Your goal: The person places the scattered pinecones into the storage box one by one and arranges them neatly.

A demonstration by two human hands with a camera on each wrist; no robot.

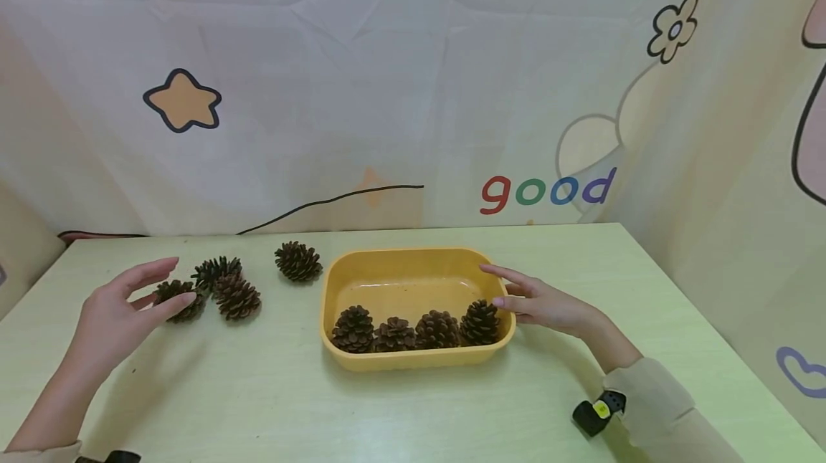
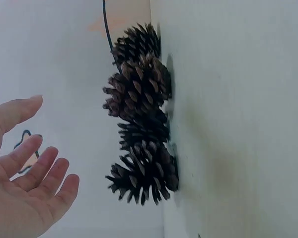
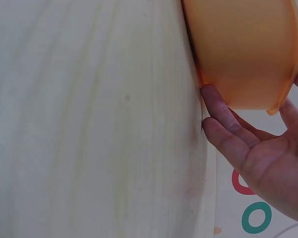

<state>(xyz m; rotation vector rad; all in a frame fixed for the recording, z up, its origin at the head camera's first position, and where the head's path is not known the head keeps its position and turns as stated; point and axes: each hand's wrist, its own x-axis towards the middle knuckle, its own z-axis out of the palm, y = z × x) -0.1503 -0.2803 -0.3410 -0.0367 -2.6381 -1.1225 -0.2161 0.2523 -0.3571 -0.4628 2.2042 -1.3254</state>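
Note:
My left hand hovers at the left, thumb and fingers spread around a pine cone, with a gap showing between hand and cones in the left wrist view. Two more pine cones, a dark one and a browner one, sit against it. At the right end of a yellow plastic tub, my right hand holds the rim, thumb over the edge and other fingers along the outer wall. Inside the tub, several pine cones stand in a row along the near side.
A single pine cone lies between the left group and the tub. The pale wooden table meets a printed cloth backdrop at its far edge. A strapped black device is on my right wrist.

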